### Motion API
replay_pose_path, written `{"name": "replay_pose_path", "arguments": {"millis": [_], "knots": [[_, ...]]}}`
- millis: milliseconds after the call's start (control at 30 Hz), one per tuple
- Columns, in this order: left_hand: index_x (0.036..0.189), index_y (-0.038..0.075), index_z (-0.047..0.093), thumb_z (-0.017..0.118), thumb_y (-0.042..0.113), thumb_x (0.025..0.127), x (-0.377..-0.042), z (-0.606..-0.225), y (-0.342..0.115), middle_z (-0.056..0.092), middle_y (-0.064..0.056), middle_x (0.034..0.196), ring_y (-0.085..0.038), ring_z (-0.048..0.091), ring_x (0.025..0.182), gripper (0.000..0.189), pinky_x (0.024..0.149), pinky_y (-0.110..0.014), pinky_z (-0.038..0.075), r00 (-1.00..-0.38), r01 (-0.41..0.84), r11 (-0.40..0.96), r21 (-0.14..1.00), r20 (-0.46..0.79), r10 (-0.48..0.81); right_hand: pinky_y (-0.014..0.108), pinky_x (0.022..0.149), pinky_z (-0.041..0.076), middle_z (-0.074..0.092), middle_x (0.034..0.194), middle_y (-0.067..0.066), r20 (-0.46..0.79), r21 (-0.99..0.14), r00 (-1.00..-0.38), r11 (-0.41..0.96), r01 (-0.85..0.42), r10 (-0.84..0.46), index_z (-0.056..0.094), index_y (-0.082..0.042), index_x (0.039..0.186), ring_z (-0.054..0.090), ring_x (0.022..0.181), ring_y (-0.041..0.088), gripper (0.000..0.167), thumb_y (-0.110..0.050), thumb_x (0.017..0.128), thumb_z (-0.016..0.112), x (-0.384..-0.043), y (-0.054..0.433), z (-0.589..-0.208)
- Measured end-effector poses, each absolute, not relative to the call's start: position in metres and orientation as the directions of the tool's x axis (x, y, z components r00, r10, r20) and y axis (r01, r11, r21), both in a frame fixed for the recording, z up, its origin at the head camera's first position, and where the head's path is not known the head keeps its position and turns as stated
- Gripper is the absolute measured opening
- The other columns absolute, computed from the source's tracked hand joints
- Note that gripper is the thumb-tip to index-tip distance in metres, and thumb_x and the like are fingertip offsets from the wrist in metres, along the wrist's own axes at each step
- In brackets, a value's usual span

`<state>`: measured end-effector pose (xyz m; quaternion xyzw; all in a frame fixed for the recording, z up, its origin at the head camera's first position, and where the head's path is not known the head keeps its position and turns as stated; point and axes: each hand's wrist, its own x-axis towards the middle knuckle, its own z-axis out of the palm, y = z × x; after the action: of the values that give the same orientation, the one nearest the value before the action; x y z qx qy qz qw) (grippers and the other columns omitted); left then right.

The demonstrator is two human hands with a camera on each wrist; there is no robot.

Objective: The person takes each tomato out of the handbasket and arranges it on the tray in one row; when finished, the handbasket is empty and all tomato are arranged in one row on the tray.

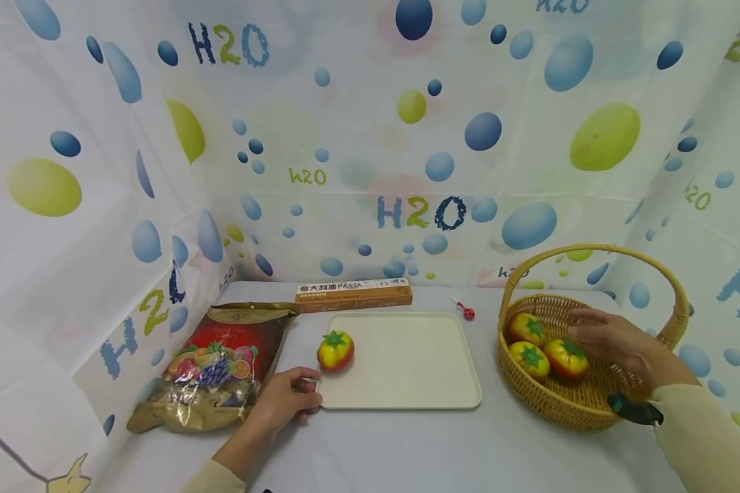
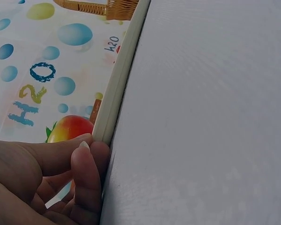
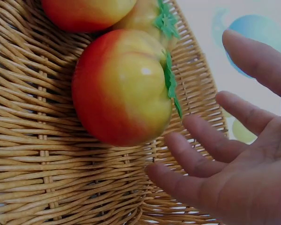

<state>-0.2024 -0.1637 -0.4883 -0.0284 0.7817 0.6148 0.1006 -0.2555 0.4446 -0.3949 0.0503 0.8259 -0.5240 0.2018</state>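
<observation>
My left hand (image 1: 290, 397) holds the near left corner of a cream tray (image 1: 407, 363), thumb and fingertips at its rim. On the tray's left edge sits a red-and-yellow tomato-like fruit (image 1: 336, 351) with a green leafy top. My right hand (image 1: 613, 342) reaches over a wicker basket (image 1: 549, 404) with a tall handle, fingers spread and holding nothing. Three similar fruits lie in the basket's left part. The right wrist view shows the nearest fruit (image 3: 124, 89) just beyond my fingertips (image 3: 175, 140), with a small gap between.
A bag of dried fruit candy (image 1: 216, 370) leans at the left. Behind the tray lies a long pasta box (image 1: 354, 296). A red lollipop (image 1: 466, 312) rests between tray and basket. Patterned sheets (image 1: 358, 137) wall in the back and sides.
</observation>
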Motion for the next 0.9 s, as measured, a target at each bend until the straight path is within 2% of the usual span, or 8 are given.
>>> {"name": "replay_pose_path", "arguments": {"millis": [67, 200, 400, 500, 600, 667, 733, 900], "knots": [[0.121, -0.004, 0.065, 0.079, -0.006, 0.081, -0.202, -0.489, -0.163, 0.059, -0.009, 0.091, -0.019, 0.066, 0.068, 0.043, 0.049, -0.028, 0.055, -0.979, -0.168, 0.246, 0.955, -0.192, 0.075, 0.053, 0.112, 0.043, 0.014, 0.164, 0.029, -0.399, -0.832, -0.907, 0.469, 0.295, -0.138, 0.011, 0.001, 0.161, 0.044, 0.137, 0.034, 0.084, -0.037, 0.104, 0.058, -0.254, 0.442, -0.394], [0.122, -0.005, 0.065, 0.079, -0.005, 0.081, -0.202, -0.489, -0.163, 0.059, -0.009, 0.091, -0.019, 0.067, 0.068, 0.043, 0.049, -0.028, 0.055, -0.978, -0.169, 0.241, 0.956, -0.193, 0.082, 0.06, 0.114, 0.039, 0.009, 0.164, 0.03, -0.424, -0.816, -0.896, 0.485, 0.314, -0.132, 0.008, 0.001, 0.161, 0.038, 0.14, 0.041, 0.085, -0.038, 0.104, 0.058, -0.251, 0.439, -0.391], [0.122, -0.005, 0.065, 0.079, -0.006, 0.081, -0.203, -0.49, -0.164, 0.059, -0.009, 0.091, -0.018, 0.066, 0.068, 0.043, 0.049, -0.027, 0.055, -0.979, -0.158, 0.241, 0.958, -0.183, 0.086, 0.067, 0.111, 0.037, 0.02, 0.162, 0.028, -0.413, -0.843, -0.906, 0.416, 0.342, -0.093, 0.013, -0.003, 0.161, 0.035, 0.142, 0.046, 0.083, -0.036, 0.102, 0.061, -0.251, 0.437, -0.389], [0.122, -0.005, 0.065, 0.079, -0.005, 0.081, -0.204, -0.489, -0.165, 0.059, -0.009, 0.091, -0.018, 0.066, 0.067, 0.043, 0.049, -0.027, 0.055, -0.98, -0.157, 0.247, 0.956, -0.182, 0.078, 0.064, 0.111, 0.039, 0.022, 0.162, 0.027, -0.401, -0.842, -0.909, 0.433, 0.32, -0.108, 0.015, -0.002, 0.161, 0.042, 0.139, 0.042, 0.083, -0.037, 0.102, 0.061, -0.253, 0.436, -0.388], [0.122, -0.005, 0.065, 0.079, -0.005, 0.081, -0.202, -0.488, -0.165, 0.059, -0.009, 0.091, -0.018, 0.067, 0.067, 0.043, 0.049, -0.027, 0.055, -0.98, -0.16, 0.248, 0.956, -0.184, 0.078, 0.056, 0.111, 0.044, 0.017, 0.164, 0.026, -0.391, -0.85, -0.909, 0.434, 0.299, -0.14, 0.012, -0.001, 0.161, 0.047, 0.135, 0.033, 0.083, -0.036, 0.103, 0.06, -0.255, 0.437, -0.388], [0.122, -0.005, 0.065, 0.079, -0.005, 0.081, -0.202, -0.488, -0.165, 0.059, -0.009, 0.091, -0.018, 0.067, 0.067, 0.043, 0.049, -0.027, 0.055, -0.98, -0.154, 0.243, 0.958, -0.179, 0.084, 0.052, 0.109, 0.047, 0.014, 0.165, 0.026, -0.378, -0.856, -0.91, 0.439, 0.273, -0.172, 0.011, -0.001, 0.161, 0.047, 0.137, 0.031, 0.082, -0.034, 0.104, 0.059, -0.257, 0.436, -0.388], [0.122, -0.006, 0.065, 0.079, -0.005, 0.081, -0.201, -0.488, -0.165, 0.059, -0.008, 0.09, -0.018, 0.067, 0.067, 0.043, 0.049, -0.027, 0.055, -0.98, -0.151, 0.236, 0.96, -0.176, 0.089, 0.053, 0.109, 0.046, 0.011, 0.165, 0.027, -0.365, -0.865, -0.91, 0.433, 0.255, -0.194, 0.012, -0.001, 0.162, 0.043, 0.14, 0.035, 0.08, -0.032, 0.104, 0.058, -0.261, 0.435, -0.39], [0.121, -0.005, 0.065, 0.079, -0.005, 0.081, -0.201, -0.49, -0.165, 0.059, -0.008, 0.09, -0.018, 0.066, 0.067, 0.042, 0.049, -0.026, 0.054, -0.98, -0.157, 0.228, 0.961, -0.18, 0.087, 0.066, 0.109, 0.04, 0.017, 0.164, 0.028, -0.342, -0.87, -0.916, 0.439, 0.225, -0.209, 0.018, -0.005, 0.161, 0.034, 0.143, 0.046, 0.075, -0.03, 0.104, 0.059, -0.271, 0.43, -0.399]]}}
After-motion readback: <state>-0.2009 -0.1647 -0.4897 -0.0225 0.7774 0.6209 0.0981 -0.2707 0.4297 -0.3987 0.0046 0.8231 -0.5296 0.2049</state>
